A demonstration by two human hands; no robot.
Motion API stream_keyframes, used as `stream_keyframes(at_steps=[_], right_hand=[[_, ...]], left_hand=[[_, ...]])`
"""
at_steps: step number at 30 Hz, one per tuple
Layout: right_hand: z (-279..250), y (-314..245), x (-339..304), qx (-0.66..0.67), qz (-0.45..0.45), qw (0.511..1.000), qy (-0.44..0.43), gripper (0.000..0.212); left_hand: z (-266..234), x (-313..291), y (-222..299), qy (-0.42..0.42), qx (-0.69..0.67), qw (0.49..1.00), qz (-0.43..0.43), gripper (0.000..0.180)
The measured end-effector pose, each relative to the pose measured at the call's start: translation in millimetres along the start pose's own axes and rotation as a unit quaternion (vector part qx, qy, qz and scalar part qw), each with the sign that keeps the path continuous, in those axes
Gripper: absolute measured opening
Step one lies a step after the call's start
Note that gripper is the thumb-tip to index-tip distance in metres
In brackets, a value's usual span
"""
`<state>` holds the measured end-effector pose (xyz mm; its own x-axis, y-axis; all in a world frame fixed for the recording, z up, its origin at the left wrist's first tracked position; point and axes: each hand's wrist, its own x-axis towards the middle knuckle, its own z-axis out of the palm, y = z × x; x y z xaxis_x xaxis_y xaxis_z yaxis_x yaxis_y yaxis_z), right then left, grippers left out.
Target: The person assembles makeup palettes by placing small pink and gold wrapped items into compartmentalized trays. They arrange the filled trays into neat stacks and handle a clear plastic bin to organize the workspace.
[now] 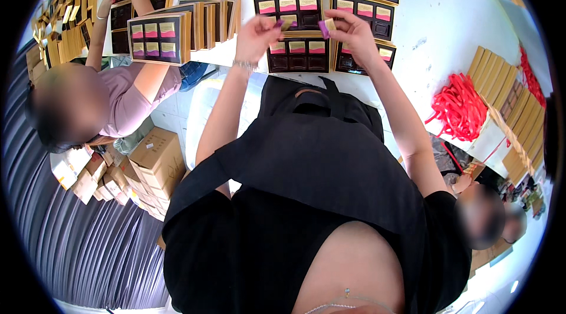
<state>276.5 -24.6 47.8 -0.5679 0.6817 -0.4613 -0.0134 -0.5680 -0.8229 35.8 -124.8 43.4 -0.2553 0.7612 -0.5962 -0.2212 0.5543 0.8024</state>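
Bright, even overhead light; white surface (448,25) washed pale, faint glare. Soft short shadows. Strong fisheye bending, black vignette at corners. Centre sharp, rim slightly soft; faces blurred.

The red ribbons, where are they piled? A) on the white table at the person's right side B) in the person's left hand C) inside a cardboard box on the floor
A: the red ribbons lie in a heap on the white table, to the right of the person's right hand, beside stacked gold boxes.

red ribbons (458,107) | cardboard boxes (154,163) | co-worker's sleeve (134,102) | white table (439,25)
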Motion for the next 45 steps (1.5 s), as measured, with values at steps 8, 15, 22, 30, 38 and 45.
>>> stream_keyframes(at_steps=[8,15,22,30,38,45], right_hand=[[8,29,25,-0.410,-0.178,0.890,0.087,0.018],[17,44,50,-0.534,-0.263,0.801,0.064,0.015],[16,58,9,-0.619,-0.364,0.696,0.014,0.033],[14,56,8,-0.701,-0.346,0.623,-0.029,0.040],[16,55,7,-0.668,-0.353,0.655,-0.028,0.039],[-67,-51,138,-0.621,-0.233,0.695,0.277,0.016]], left_hand=[[1,-55,-72,0.115,0.031,0.992,0.051,0.024],[20,-64,-91,0.241,-0.065,0.966,-0.064,0.015],[21,-67,-109,0.313,0.266,0.911,0.015,0.024],[25,-57,-106,0.374,0.321,0.870,-0.017,0.053],[19,-52,-124,0.331,0.255,0.906,-0.060,0.062],[30,-42,-53,0.283,0.267,0.913,0.123,0.045]])
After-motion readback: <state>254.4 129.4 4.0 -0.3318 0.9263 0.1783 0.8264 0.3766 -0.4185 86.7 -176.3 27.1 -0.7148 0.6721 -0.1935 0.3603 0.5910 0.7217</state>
